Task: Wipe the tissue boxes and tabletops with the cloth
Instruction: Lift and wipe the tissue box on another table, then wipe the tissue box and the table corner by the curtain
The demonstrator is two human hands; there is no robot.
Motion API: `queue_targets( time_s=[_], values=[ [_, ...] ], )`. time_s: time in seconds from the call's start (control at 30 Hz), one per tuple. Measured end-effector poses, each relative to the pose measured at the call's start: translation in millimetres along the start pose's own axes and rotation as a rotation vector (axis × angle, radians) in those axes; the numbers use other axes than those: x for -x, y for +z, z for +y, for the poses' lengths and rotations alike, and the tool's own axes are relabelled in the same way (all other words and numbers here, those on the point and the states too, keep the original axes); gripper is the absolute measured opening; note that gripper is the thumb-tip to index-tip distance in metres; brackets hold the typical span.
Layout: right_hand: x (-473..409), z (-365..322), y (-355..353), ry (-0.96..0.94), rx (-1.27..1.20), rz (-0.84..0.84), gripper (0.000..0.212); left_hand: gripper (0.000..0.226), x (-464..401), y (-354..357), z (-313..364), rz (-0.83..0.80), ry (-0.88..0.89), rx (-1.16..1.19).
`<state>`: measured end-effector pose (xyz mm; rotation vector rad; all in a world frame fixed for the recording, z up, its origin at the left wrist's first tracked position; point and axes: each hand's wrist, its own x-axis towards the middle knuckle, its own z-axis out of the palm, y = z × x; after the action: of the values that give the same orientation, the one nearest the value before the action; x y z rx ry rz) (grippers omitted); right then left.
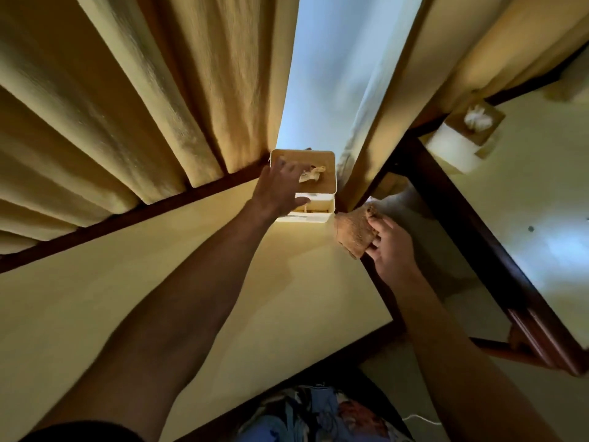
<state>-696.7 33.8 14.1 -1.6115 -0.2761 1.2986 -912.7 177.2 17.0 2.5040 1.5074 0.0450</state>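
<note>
At the far edge of the near tabletop [159, 298], against the curtains [127, 100], stands the white tissue box [314, 204], its tan lid [322, 161] facing up with a tissue [310, 175] poking out. Box long axis cannot be judged; the front face points toward the person. Left hand [277, 189]: fingers spread over the lid's left side, thumb on the front face, grasping the box. Right hand [390, 247]: just right of the box, at the table corner, pinching a crumpled brown cloth [353, 231]; cloth apart from the box. Second tissue box [462, 138] stands well right of the first, on the neighbouring tabletop [526, 202].
</note>
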Motion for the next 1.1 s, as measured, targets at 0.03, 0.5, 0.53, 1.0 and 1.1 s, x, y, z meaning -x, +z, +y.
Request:
queue_targets(
  time_s=[0.03, 0.5, 0.53, 1.0, 1.1],
  values=[
    [10, 1, 0, 0.007, -0.031, -0.043, 0.015, 0.092, 13, -2, 5, -0.005, -0.068, 0.072],
    [212, 110, 94, 0.194, 0.364, -0.95, 0.028, 0.061, 414, 21, 39, 0.213, -1.127, 1.892],
    [228, 123, 104, 0.245, 0.382, -0.968, 0.026, 0.059, 442, 27, 39, 0.274, -1.167, 1.974],
    [392, 252, 227, 0.324, 0.724, -1.307, 0.024, 0.035, 676, 29, -14, 1.248, -0.906, 2.131],
    [423, 290, 266, 0.409, 0.78, -1.36, 0.029, 0.052, 727, 23, -55, 1.2, -0.91, 2.003]
  ],
)
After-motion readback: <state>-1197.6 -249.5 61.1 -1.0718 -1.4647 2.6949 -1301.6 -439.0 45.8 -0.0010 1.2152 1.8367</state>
